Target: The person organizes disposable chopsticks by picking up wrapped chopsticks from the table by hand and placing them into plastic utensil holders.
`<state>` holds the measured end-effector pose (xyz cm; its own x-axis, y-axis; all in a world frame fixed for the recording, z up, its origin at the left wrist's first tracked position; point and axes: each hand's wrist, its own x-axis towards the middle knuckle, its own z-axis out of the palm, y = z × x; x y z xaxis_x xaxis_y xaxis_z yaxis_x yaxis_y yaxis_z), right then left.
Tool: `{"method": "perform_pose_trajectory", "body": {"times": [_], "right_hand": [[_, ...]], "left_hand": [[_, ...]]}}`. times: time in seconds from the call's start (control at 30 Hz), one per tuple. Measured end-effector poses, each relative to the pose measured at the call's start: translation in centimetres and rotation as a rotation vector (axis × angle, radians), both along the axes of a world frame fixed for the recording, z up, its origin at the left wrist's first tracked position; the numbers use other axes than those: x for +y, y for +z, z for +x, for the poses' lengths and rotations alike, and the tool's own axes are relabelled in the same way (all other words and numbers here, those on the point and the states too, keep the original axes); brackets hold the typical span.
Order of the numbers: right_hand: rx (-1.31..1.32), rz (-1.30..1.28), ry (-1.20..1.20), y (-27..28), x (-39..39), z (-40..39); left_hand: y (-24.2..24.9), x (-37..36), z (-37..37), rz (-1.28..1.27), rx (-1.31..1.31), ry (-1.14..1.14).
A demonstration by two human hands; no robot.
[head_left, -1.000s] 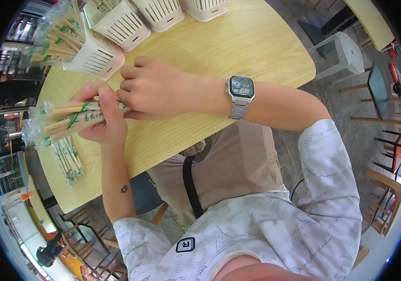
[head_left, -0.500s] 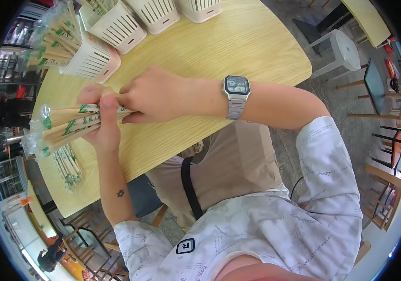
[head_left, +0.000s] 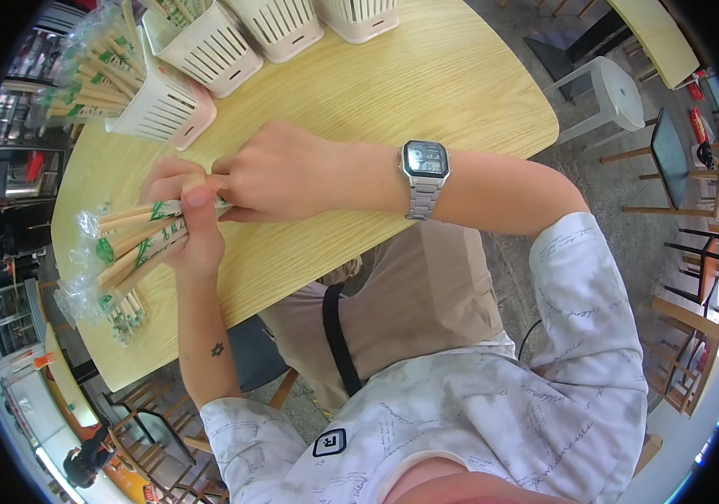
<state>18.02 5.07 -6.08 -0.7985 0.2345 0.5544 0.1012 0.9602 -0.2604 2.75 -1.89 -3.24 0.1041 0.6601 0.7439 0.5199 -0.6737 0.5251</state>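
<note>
A bundle of paper-and-plastic-wrapped disposable chopsticks [head_left: 142, 242] with green print lies across my left hand [head_left: 195, 220], which is closed around it with the thumb on top. Clear wrapper ends stick out to the left, and the sticks are fanned slightly apart there. My right hand [head_left: 279, 172], wearing a wristwatch, is closed at the bundle's other end, touching my left fingers. Its fingertips are partly hidden, but the ends of the chopsticks go in under them. Below the bundle, more wrapped chopsticks [head_left: 130, 312] lie on the wooden table [head_left: 393, 92].
A white slotted basket [head_left: 170, 105] full of wrapped chopsticks [head_left: 103, 76] stands at the far left of the table. Several similar baskets [head_left: 223, 59] line the back edge beside it. A white stool [head_left: 611, 92] and chairs [head_left: 670, 155] stand to the right.
The bundle has tilted, its left end dropping and fanning wider, now covering more of the chopsticks on the table. My left fingers have shifted slightly; my right hand is nearly unmoved.
</note>
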Motion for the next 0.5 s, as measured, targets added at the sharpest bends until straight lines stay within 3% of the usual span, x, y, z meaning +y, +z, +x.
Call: {"method": "perform_pose_trajectory", "body": {"times": [0.23,0.5], "right_hand": [[-0.044,-0.021,0.006,0.54,-0.25,0.16],[-0.019,0.019,0.0,0.13,-0.09,0.03]], "left_hand": [[0.13,0.05,0.13,-0.099,-0.17,-0.107],[0.56,-0.25,0.16,-0.143,-0.097,-0.098]]}}
